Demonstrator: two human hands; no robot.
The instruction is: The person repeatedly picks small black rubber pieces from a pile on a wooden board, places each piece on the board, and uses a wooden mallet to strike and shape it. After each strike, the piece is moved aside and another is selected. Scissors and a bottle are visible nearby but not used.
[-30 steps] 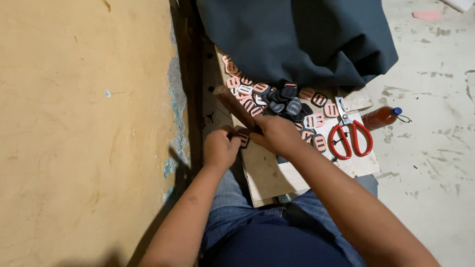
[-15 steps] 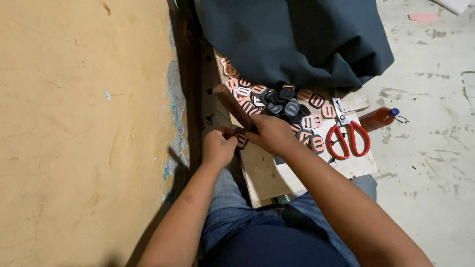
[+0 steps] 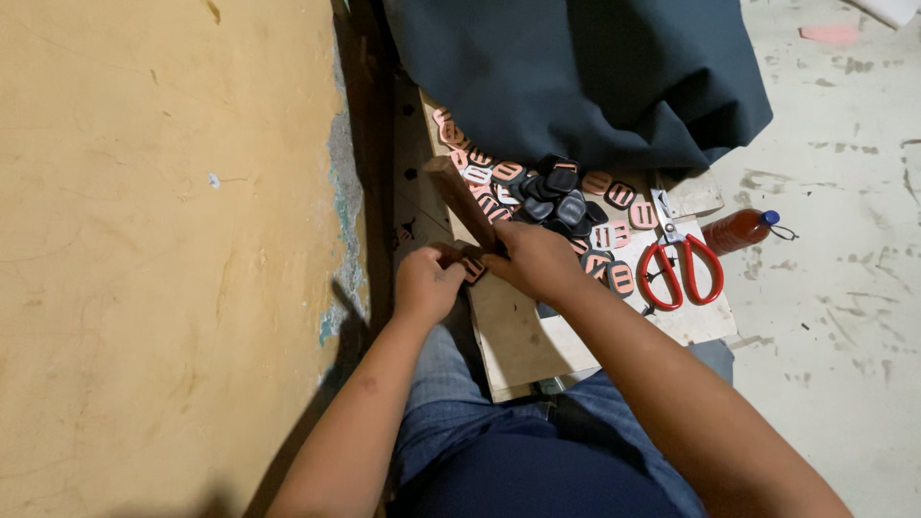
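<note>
At the frame's centre the left hand (image 3: 425, 284) and right hand (image 3: 531, 257) are meeting, fingers pinching 1 small pink-and-black buckle (image 3: 473, 270) beside a wooden stick (image 3: 462, 200), likely fitting it, calling for steady pressure, while more buckles (image 3: 566, 206), red scissors (image 3: 679, 266) and dark cloth (image 3: 585, 77) are lying on the wooden counter (image 3: 523, 336) between a yellow wall (image 3: 163, 249) and concrete floor (image 3: 844, 288).
</note>
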